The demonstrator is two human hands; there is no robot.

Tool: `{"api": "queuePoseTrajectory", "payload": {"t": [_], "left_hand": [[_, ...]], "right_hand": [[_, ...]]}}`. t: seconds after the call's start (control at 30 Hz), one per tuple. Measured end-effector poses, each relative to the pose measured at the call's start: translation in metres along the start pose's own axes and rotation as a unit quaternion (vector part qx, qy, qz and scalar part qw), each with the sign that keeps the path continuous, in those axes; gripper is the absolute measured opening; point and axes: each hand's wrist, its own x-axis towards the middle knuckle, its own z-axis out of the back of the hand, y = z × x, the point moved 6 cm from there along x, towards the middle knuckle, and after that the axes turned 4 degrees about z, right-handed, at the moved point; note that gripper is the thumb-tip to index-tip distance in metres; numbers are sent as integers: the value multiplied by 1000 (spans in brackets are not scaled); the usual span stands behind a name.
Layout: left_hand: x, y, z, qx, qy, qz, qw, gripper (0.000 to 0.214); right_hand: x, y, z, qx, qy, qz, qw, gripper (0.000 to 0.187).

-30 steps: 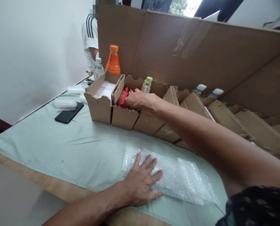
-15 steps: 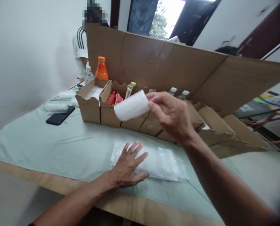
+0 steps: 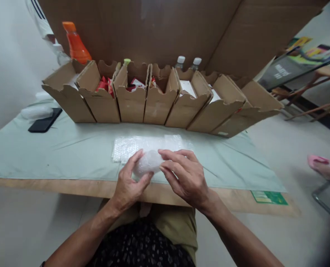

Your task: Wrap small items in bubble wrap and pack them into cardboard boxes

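Note:
A small white roll of bubble wrap point(image 3: 148, 163) is held over the near part of the table. My left hand point(image 3: 130, 181) grips its left end between thumb and fingers. At the right end, my right hand point(image 3: 185, 176) pinches the roll's edge with thumb and fingertips. Just behind the roll, flat bubble wrap sheets point(image 3: 134, 144) lie on the pale green cloth point(image 3: 89, 155), partly hidden by my hands.
Several cardboard bins point(image 3: 133, 107) stand in a row at the back, some holding red packets point(image 3: 105, 84) and white boxes point(image 3: 187, 88). Behind them are an orange bottle point(image 3: 77, 46) and a tall cardboard panel point(image 3: 142, 33). A black phone point(image 3: 45, 120) lies at left beside wrapped rolls point(image 3: 37, 112).
The roll has come down from in front of the bins in my right hand. My left hand has left the flat sheets and now grips the roll too. The view has tilted downward.

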Motion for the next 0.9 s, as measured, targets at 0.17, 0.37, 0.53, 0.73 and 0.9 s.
{"api": "queuePoseTrajectory", "payload": {"t": [0.17, 0.37, 0.53, 0.73, 0.9], "left_hand": [[-6, 10, -22, -165, 62, 113, 978, 49], [-16, 27, -38, -268, 72, 193, 941, 40], [-17, 29, -40, -370, 108, 299, 873, 58], [-22, 28, -26, -336, 155, 265, 891, 62], [-28, 31, -17, -291, 135, 283, 904, 31]], "right_hand": [[-44, -21, -6, 153, -49, -215, 963, 36], [-78, -27, -31, 247, -42, -322, 913, 27], [-90, -30, -38, 339, -85, -387, 853, 14], [-95, -26, -39, 408, -33, -377, 831, 17], [-121, -37, -51, 415, -99, -457, 781, 29]]}}
